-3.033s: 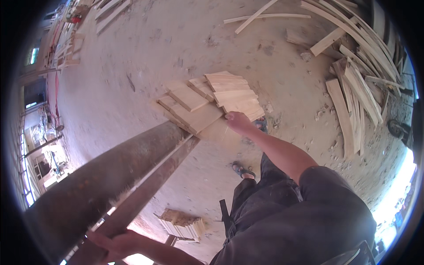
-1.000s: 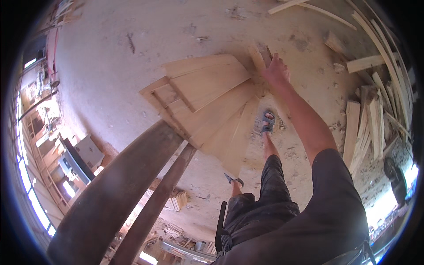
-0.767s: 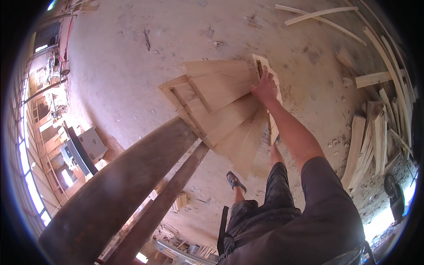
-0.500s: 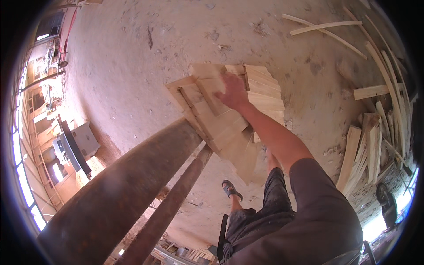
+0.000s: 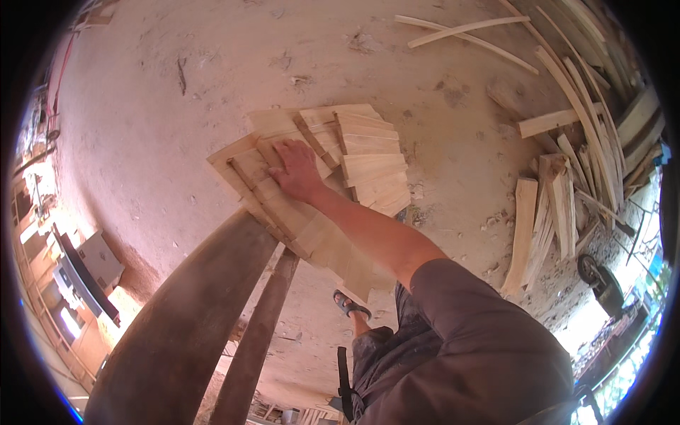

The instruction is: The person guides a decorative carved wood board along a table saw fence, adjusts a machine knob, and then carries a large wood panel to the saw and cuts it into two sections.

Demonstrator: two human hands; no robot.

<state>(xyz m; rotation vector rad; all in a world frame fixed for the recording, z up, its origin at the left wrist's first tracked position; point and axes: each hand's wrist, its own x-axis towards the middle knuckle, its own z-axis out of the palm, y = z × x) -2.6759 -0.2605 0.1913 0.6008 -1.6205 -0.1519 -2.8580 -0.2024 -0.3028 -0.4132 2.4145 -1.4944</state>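
A layered stack of pale wooden boards (image 5: 375,152) lies fanned out in front of me, with short narrow strips across some of them. My right hand (image 5: 296,170) reaches in from the lower right and is on the left part of the stack. Its fingers are bent over a short wooden board (image 5: 267,152), the thumb on the near side. The fingers partly hide how firmly that board is gripped. My left hand is out of view.
Two thick dark posts (image 5: 188,312) rise at the lower left, close to the stack. Loose wooden strips and offcuts (image 5: 556,205) are piled on the right, with long thin slats (image 5: 467,32) at the far right. My sandalled foot (image 5: 350,304) is on the dusty ground.
My right hand has moved left over the stack and come down onto the short board, its fingers now more bent. The whole view has shifted, so the scene appears further left.
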